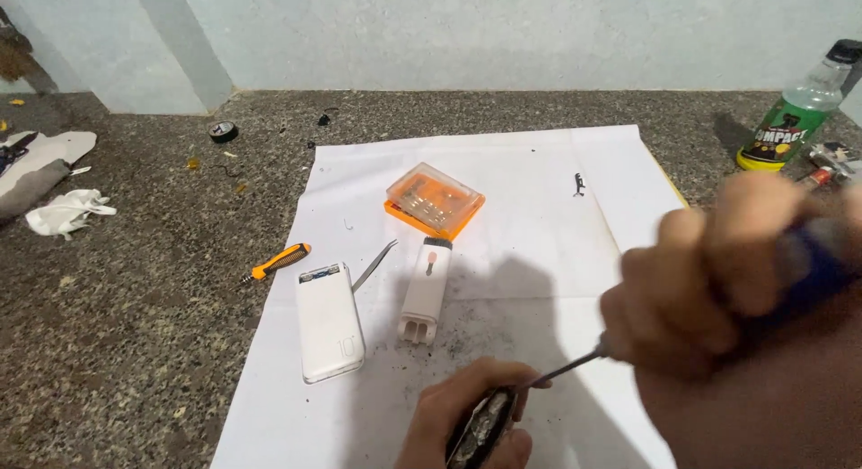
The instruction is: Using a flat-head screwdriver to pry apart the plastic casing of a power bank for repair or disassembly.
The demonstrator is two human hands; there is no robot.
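White paper on speckled worktop: left hand clamps dark part, right hand fisted on screwdriver — tip cld slip, jab fingers.

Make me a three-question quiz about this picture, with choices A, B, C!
1. Where is the white power bank?
A. On the white paper
B. On the bare stone floor
C. In a hand

2. What colour is the small case of bits?
A. Green
B. Orange
C. Purple

3. What is the right hand doing?
A. Lying flat and empty
B. Gripping a screwdriver
C. Holding the bottle

Answers: 1 A, it lies on the white paper. 2 B, its tray is orange under a clear lid. 3 B, it grips the screwdriver, whose tip meets the small object in the left hand.
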